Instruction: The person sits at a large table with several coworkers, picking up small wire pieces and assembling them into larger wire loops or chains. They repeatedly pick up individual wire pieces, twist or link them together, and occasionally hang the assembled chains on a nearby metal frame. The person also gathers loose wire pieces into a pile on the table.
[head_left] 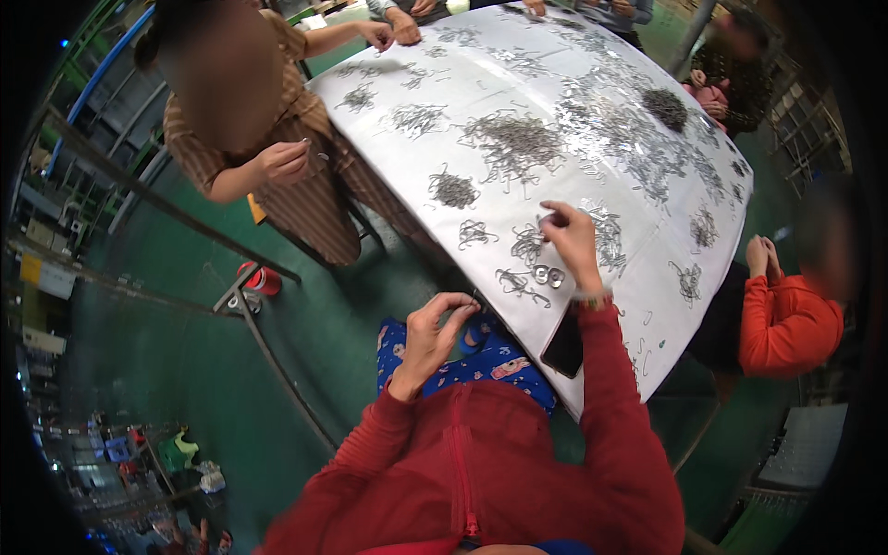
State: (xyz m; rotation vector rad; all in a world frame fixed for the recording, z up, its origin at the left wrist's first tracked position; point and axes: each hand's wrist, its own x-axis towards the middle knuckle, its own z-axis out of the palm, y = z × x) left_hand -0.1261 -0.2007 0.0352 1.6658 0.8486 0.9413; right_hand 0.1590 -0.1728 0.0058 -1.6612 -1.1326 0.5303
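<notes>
Piles of small bent wire hooks lie on a white-covered table (518, 85). My right hand (573, 242) is over the near edge of the table, above a small pile of hooks (526, 242). Its index finger reaches out to the left, apart from the thumb, and I see no hook in it. My left hand (433, 340) hangs in front of the table edge, above my lap. Its thumb and fingertips are pinched together around something too small to make out. Shiny round metal pieces (548, 276) lie just below my right hand, beside more loose hooks (521, 289).
A dark phone (564, 347) lies at the near table edge, by my right forearm. To the left sits a person in striped clothes (305, 199); another in orange (791, 324) is at the right. Others work along the far side. A red container (263, 279) stands near metal rails (176, 222).
</notes>
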